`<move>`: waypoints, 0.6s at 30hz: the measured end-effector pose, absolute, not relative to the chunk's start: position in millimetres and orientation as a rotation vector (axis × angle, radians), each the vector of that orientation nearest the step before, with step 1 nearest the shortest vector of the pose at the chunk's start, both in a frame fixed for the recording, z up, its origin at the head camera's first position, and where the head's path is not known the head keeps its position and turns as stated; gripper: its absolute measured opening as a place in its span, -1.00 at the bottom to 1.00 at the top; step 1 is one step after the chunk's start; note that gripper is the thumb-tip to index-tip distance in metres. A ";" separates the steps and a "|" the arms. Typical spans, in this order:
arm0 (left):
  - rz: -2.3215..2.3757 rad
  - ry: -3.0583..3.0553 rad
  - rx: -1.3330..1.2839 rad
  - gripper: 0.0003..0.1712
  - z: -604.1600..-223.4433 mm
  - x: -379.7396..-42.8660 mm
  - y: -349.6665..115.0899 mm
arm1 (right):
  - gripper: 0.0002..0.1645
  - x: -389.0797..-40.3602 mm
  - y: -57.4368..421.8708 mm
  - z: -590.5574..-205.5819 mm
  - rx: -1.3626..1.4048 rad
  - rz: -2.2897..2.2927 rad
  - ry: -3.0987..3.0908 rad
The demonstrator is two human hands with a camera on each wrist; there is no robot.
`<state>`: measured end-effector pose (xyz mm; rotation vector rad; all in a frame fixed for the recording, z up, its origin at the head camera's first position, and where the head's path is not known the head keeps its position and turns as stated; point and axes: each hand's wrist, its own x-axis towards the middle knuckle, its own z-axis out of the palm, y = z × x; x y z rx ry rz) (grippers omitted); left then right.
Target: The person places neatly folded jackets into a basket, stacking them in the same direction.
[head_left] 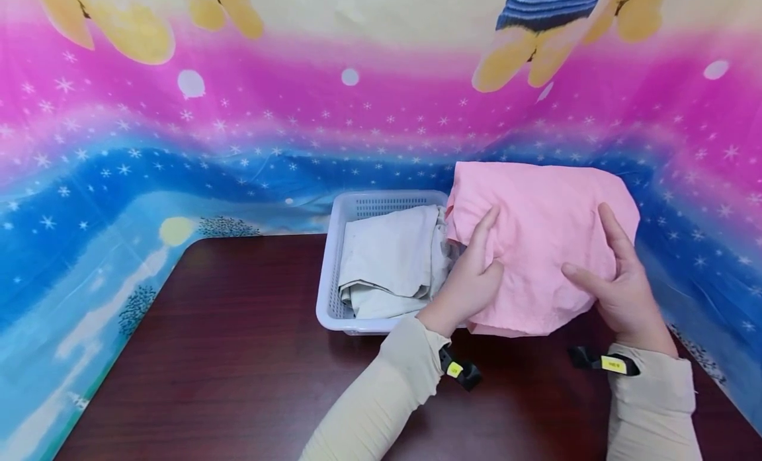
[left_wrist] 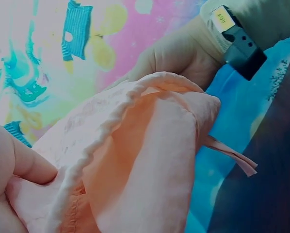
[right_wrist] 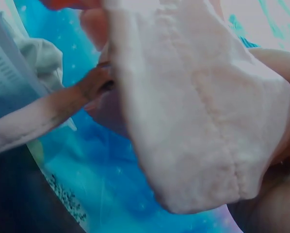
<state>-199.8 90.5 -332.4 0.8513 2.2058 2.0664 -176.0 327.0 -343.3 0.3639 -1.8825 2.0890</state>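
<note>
Both hands hold up a folded pink cloth garment [head_left: 542, 239] in front of the body, to the right of the basket. My left hand [head_left: 467, 286] grips its left side, thumb on the near face and part of the fingers hidden by cloth. On the right side my right hand [head_left: 631, 295] grips it, its thumb pressing the near face. A thick gathered edge [left_wrist: 89, 150] curves across the garment in the left wrist view. A narrow pink strap [right_wrist: 43, 119] hangs loose from it in the right wrist view.
A white plastic basket [head_left: 326, 302] with perforated walls stands on the dark reddish-brown table [head_left: 238, 355], left of the hands. Folded off-white cloth [head_left: 387, 249] lies inside it. A colourful printed curtain [head_left: 286, 130] surrounds the table's back and sides.
</note>
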 end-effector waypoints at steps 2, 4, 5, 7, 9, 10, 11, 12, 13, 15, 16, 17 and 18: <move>2.068 2.206 0.847 -0.02 -328.9 -199.1 85.2 | 0.18 -176.1 322.1 -341.0 0.370 2.074 -1.882; 2.055 2.222 0.851 -0.02 -324.9 -198.4 79.4 | 0.18 -175.8 318.0 -339.2 0.371 2.063 -1.888; 2.046 2.227 0.861 -0.02 -323.3 -198.3 76.4 | 0.18 -175.3 316.3 -338.2 0.367 2.055 -1.898; 2.039 2.221 0.897 -0.02 -321.1 -199.3 70.6 | 0.17 -175.2 312.6 -336.5 0.360 2.037 -1.915; 2.031 2.222 0.920 -0.03 -319.0 -200.0 64.5 | 0.17 -175.6 307.9 -334.9 0.356 2.036 -1.926; 2.034 2.218 0.937 -0.04 -318.6 -200.9 61.5 | 0.16 -176.0 305.4 -334.1 0.355 2.034 -1.931; 2.039 2.215 0.948 -0.04 -318.2 -201.7 58.6 | 0.16 -176.6 302.6 -333.4 0.360 2.032 -1.932; 2.046 2.215 0.953 -0.05 -317.6 -202.2 55.6 | 0.17 -177.6 299.6 -332.7 0.370 2.031 -1.929; 2.049 2.218 0.954 -0.05 -316.9 -202.5 52.4 | 0.17 -178.4 296.4 -332.1 0.379 2.031 -1.925; 2.058 2.218 0.954 -0.05 -314.3 -202.5 45.6 | 0.16 -180.2 289.7 -330.6 0.397 2.030 -1.919; 2.062 2.218 0.952 -0.05 -312.9 -202.4 42.0 | 0.16 -181.4 286.7 -329.6 0.406 2.024 -1.923; 2.064 2.219 0.940 -0.06 -311.2 -201.8 38.1 | 0.16 -182.6 283.4 -328.6 0.414 2.021 -1.926; 2.068 2.215 0.932 -0.06 -309.8 -201.6 34.3 | 0.15 -183.7 280.0 -327.4 0.420 2.019 -1.932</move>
